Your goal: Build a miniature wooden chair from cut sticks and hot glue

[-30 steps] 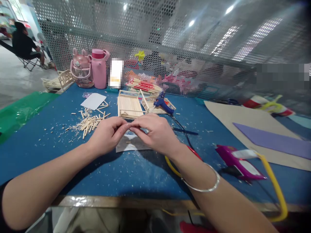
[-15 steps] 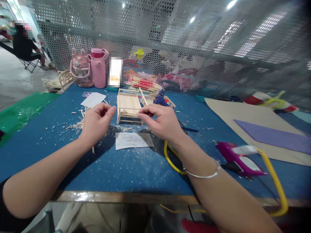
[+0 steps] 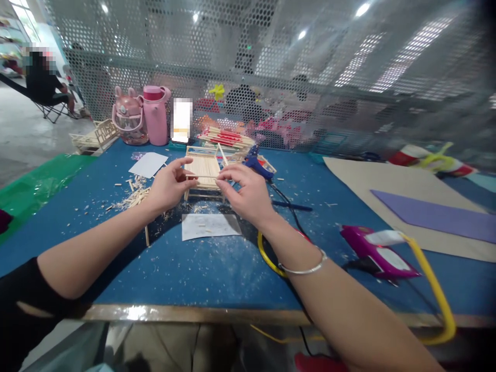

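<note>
A small chair-like frame of thin wooden sticks (image 3: pixel 201 166) stands on the blue table, with a slatted panel of sticks side by side. Across its front runs a thin wooden stick (image 3: pixel 201 176). My right hand (image 3: pixel 248 194) pinches this stick's right end between thumb and fingertips. At the left end, my left hand (image 3: pixel 170 186) has its thumb and fingers closed round the stick, the index finger raised above it. Whether the stick touches the frame I cannot tell. A white paper (image 3: pixel 209 227) with stick bits lies in front.
A blue glue gun (image 3: pixel 259 164) rests behind my right hand. Stick scraps (image 3: pixel 136 196) lie by my left forearm. Pink bottles (image 3: pixel 157 116) and bundled sticks (image 3: pixel 225 137) stand at the back. At right are a purple device (image 3: pixel 377 253), a yellow cable (image 3: pixel 434 284) and a purple sheet (image 3: pixel 430 214).
My left hand has moved right, to the stick's left end. My right hand has shifted slightly left and down. The view has moved a little.
</note>
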The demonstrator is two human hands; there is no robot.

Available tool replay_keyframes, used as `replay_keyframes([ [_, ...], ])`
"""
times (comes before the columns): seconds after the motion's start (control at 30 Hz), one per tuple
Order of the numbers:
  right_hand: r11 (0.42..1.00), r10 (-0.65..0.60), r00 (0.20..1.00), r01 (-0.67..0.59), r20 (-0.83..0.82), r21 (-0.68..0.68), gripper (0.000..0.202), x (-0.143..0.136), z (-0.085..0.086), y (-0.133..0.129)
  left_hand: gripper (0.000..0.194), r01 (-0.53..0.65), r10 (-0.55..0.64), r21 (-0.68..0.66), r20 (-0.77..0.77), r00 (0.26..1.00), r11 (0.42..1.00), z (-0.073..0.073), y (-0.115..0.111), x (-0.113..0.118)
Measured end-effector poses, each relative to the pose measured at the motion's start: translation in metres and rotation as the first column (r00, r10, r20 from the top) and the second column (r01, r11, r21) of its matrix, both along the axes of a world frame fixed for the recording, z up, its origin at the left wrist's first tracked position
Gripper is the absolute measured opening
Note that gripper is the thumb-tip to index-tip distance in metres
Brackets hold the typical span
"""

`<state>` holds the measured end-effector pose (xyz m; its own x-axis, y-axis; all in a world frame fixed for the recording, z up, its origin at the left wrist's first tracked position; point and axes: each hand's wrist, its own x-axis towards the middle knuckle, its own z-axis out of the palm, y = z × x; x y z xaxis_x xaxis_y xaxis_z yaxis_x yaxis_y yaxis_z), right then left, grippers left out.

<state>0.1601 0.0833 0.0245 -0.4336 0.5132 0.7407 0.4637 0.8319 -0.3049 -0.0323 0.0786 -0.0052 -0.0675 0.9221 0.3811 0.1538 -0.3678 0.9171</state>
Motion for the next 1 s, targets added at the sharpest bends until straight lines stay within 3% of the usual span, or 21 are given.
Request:
replay_keyframes([
  [0.2, 1.000, -0.005, 1.000, 0.005, 0.025, 0.021, 0.013, 0.000, -0.001, 0.001, 0.040, 0.013, -0.013, -0.018, -0.014, 1.000, 1.000, 0.001, 0.000, -0.001],
  [0.33, 0.999, -0.032, 0.999, 0.032, -0.027, 0.011, 0.012, -0.001, -0.004, 0.003, 0.047, -0.090, 0.087, -0.007, -0.206, 0.975, 0.996, -0.001, -0.003, -0.006],
  [0.47, 0.998, -0.059, 0.996, 0.058, -0.067, -0.015, 0.011, 0.000, -0.007, 0.007, 0.012, -0.146, 0.148, 0.030, -0.348, 0.926, 0.989, -0.001, -0.009, -0.007],
  [0.53, 0.998, -0.063, 0.995, 0.062, -0.082, -0.011, 0.010, 0.000, -0.006, 0.006, 0.008, -0.144, 0.152, 0.049, -0.353, 0.923, 0.988, 0.005, -0.015, -0.003],
  [0.63, 0.984, -0.086, 0.985, 0.107, -0.149, 0.141, 0.008, -0.001, 0.002, -0.004, 0.017, -0.130, 0.149, 0.082, -0.318, 0.936, 0.988, 0.021, -0.033, 0.005],
  [0.73, 0.937, -0.113, 0.979, 0.161, -0.168, 0.311, 0.005, -0.006, 0.011, -0.020, 0.028, -0.085, 0.088, 0.027, -0.169, 0.982, 0.996, 0.034, -0.054, 0.012],
  [1.0, 0.928, -0.147, 0.976, 0.193, -0.162, 0.318, 0.004, -0.015, 0.011, -0.037, 0.026, 0.084, -0.069, -0.085, 0.174, 0.982, 0.993, 0.034, -0.072, 0.016],
])
